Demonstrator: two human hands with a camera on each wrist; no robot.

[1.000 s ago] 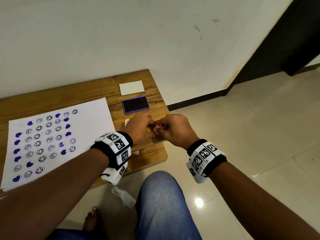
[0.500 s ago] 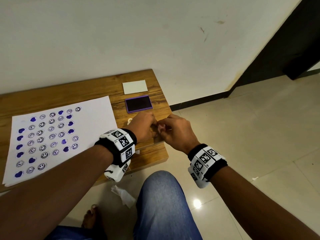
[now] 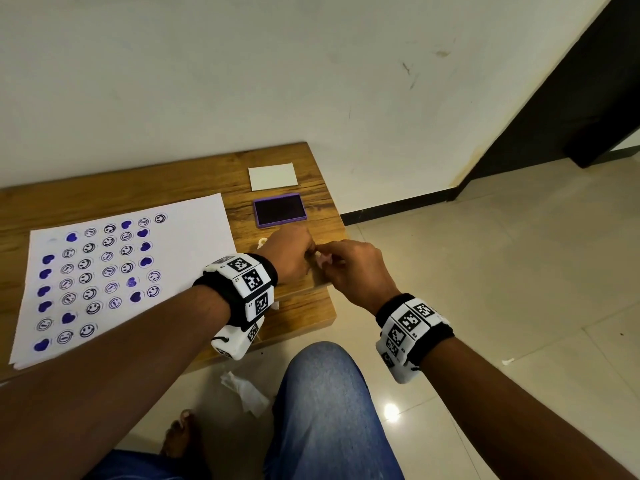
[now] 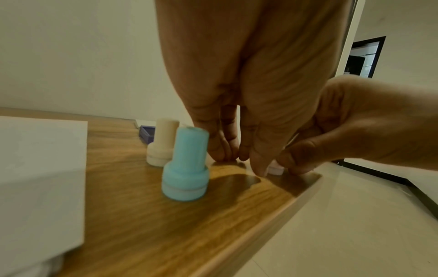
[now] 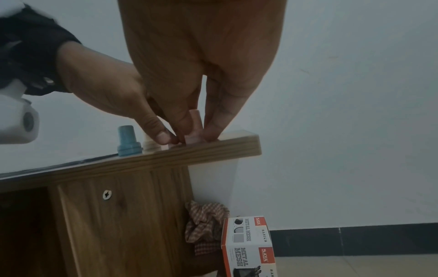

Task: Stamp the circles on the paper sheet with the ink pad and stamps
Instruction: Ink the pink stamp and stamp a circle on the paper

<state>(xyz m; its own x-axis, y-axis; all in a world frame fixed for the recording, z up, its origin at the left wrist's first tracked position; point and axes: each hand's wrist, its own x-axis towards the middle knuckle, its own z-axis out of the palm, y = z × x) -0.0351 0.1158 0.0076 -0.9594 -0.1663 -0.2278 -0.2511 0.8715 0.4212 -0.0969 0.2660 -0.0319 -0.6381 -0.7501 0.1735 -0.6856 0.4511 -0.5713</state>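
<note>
At the bench's right front edge, three stamps stand: pink [image 5: 194, 129], cream [image 4: 163, 142], blue [image 4: 185, 165].
The right hand [image 3: 356, 268] pinches the ribbed plastic pink stamp; the left hand [image 3: 291, 252], fingers straight, touches the wooden bench [image 3: 304, 306] beside it. One ink pad [image 3: 280, 209] and one paper sheet [image 3: 194, 237] lie behind and leftward.

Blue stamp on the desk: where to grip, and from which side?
Grip the blue stamp by its narrow ribbed stem, coming straight down from above. It stands upright on its wider base, stem topmost. The cream stamp stands close behind it and the left hand is to its right, so probably place fingers on the front and paper-facing sides.
</note>
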